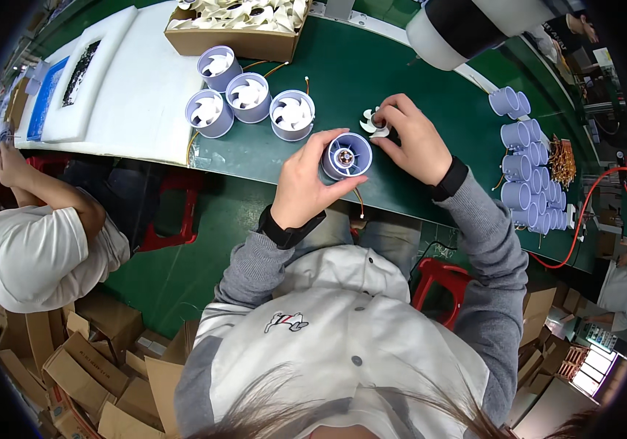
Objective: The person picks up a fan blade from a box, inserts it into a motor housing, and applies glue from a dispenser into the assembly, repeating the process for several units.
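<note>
My left hand [304, 179] is wrapped round a lavender cylindrical fan housing [345, 156], its open top facing up. Inside it show thin spokes and a copper-coloured motor core, and a thin wire with a small plug hangs below. Just to the right, my right hand [414, 139] pinches a white fan impeller [372, 124] by its middle, close above the green bench. The impeller is apart from the housing. Farther left stands a fan housing with a white impeller inside [292, 115], beside several more like it.
A cardboard box [236, 42] of white impellers sits at the back. Several lavender housings [516, 168] are stacked at the right, next to a bundle of orange wires [563, 162] and a red hose [584, 212]. A black-and-white cylindrical device [448, 33] overhangs the bench. A co-worker [50, 234] sits at the left.
</note>
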Available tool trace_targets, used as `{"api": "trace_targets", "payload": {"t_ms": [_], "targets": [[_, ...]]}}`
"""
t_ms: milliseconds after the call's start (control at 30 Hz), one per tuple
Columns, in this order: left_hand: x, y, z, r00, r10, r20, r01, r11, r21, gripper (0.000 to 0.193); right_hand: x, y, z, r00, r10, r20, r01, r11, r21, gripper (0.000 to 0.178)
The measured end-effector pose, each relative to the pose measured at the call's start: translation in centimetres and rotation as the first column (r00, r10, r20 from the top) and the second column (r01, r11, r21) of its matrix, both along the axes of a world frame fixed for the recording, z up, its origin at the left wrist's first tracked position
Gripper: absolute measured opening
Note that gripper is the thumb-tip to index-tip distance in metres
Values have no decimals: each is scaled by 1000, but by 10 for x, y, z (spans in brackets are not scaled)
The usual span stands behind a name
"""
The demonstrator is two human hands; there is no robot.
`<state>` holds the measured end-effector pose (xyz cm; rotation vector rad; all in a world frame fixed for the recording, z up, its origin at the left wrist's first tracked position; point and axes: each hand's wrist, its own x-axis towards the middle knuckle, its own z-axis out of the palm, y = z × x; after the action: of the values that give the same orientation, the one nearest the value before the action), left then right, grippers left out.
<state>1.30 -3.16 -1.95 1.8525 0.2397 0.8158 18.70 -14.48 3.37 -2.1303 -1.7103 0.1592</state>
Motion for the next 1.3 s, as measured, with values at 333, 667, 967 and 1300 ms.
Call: {"api": "trace_targets", "payload": {"t_ms": [333,667,967,1300], "targets": [[-1,-1,-2,1000,7,4,-7,1000,3,60,24,-27,3,679,-392,-621,274,920,-282,20],[-1,-2,-2,1000,12,8,-12,1000,11,60,12,-28,19,995,-77,-67,80,996,49,23],[-1,-1,0,1000,16,6,-16,1000,5,60,7,-15,22,990,66,122,-34,970,-240,28],[-3,1,-3,999,37,-23,-36,998,54,60,-35,7,52,903,348,-252,-352,936,30,34]]}}
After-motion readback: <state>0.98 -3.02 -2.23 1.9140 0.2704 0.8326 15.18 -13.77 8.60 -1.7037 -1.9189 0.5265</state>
